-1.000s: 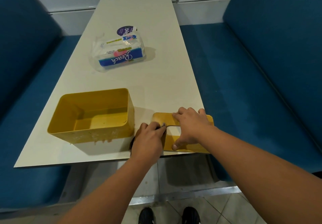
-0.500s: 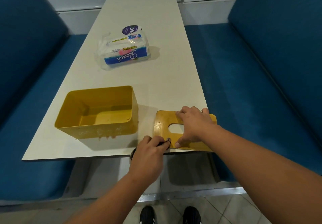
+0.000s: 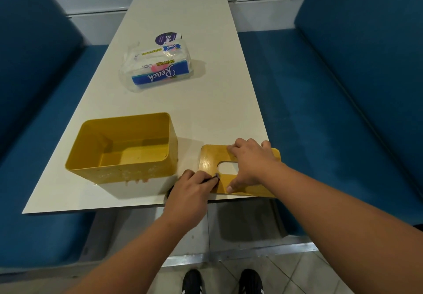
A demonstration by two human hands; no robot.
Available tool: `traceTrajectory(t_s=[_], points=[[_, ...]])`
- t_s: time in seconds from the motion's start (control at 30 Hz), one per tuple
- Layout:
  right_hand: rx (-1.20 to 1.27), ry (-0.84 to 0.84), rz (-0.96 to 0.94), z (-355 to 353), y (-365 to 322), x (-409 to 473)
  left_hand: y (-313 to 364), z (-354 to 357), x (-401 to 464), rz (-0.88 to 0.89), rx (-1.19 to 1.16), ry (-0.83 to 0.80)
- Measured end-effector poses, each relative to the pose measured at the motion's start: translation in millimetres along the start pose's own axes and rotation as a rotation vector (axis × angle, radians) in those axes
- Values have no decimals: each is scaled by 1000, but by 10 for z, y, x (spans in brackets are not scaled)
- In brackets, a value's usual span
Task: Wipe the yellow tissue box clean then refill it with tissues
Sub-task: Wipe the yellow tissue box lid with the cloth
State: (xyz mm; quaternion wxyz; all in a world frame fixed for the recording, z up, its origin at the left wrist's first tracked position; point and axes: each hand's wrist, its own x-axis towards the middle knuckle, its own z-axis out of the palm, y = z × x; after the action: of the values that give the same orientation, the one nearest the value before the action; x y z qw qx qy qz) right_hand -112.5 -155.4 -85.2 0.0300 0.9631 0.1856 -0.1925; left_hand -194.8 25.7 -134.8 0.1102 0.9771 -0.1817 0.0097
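The open yellow tissue box (image 3: 123,156) stands empty near the table's front edge, with pale smears on its front wall. Its flat yellow lid (image 3: 209,158), with an oval slot, lies to the right at the table's front right corner. My right hand (image 3: 249,163) presses flat on the lid, fingers spread. My left hand (image 3: 192,190) grips a dark cloth, mostly hidden under the fingers, against the lid's near left edge. A plastic pack of paper towels (image 3: 158,69) lies farther back on the table.
The long white table (image 3: 206,110) runs away from me between two blue padded benches (image 3: 343,110). A round purple sticker or card (image 3: 166,38) sits behind the pack. My shoes show on the tiled floor below.
My left hand slid the cloth from beside the lid's slot down to the lid's near left edge. My right hand stayed pressed on the lid.
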Motion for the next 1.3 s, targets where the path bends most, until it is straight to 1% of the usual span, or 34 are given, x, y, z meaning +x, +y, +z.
traceTrajectory(t_s=[0.03, 0.13, 0.17, 0.2, 0.3, 0.33, 0.37, 0.43, 0.47, 0.5, 0.6, 0.63, 0.73, 0.77, 0.9, 1.03, 1.17, 1.3], points=[[0, -1, -1, -1, 0, 1, -29, 2, 50, -21, 17, -8], [11, 2, 1, 8, 7, -4, 94, -42, 224, -213, 58, 7], [14, 8, 0, 12, 8, -7, 191, -60, 224, -240, 62, 5], [16, 16, 0, 16, 7, -7, 281, -58, 193, -222, 62, -7], [22, 26, 4, 17, 2, -9, 331, -47, 0, -30, 18, -45], [24, 22, 5, 18, 2, -9, 238, -59, -5, -34, 22, -37], [27, 17, 7, 18, 4, -9, 127, -48, 24, -101, 30, -19], [29, 6, 6, 10, 4, -15, 13, -63, 72, -295, 44, 7], [27, 5, 6, 10, 4, -17, 58, -70, 79, -334, 42, 3], [23, 8, 5, 8, 3, -18, 150, -66, 70, -317, 40, -2], [24, 17, 8, 10, 8, -26, 354, -37, -20, -132, 24, -42], [25, 17, 6, 16, 13, -29, 301, -54, -27, -130, 18, -42], [36, 14, 1, 25, 11, -30, 109, -103, 0, -321, 4, 17], [37, 10, -4, 22, -5, -25, 126, -112, -4, -341, -3, 20], [7, 30, -38, 3, -134, 46, 291, -81, -57, -187, -3, -43], [19, 29, -60, -13, -183, 96, 137, -104, -38, -249, -18, -27], [71, -26, -73, -116, 5, 23, 156, -108, -38, -230, -26, -27], [26, -60, -53, -125, 174, -103, 148, -112, -35, -248, -17, -27]])
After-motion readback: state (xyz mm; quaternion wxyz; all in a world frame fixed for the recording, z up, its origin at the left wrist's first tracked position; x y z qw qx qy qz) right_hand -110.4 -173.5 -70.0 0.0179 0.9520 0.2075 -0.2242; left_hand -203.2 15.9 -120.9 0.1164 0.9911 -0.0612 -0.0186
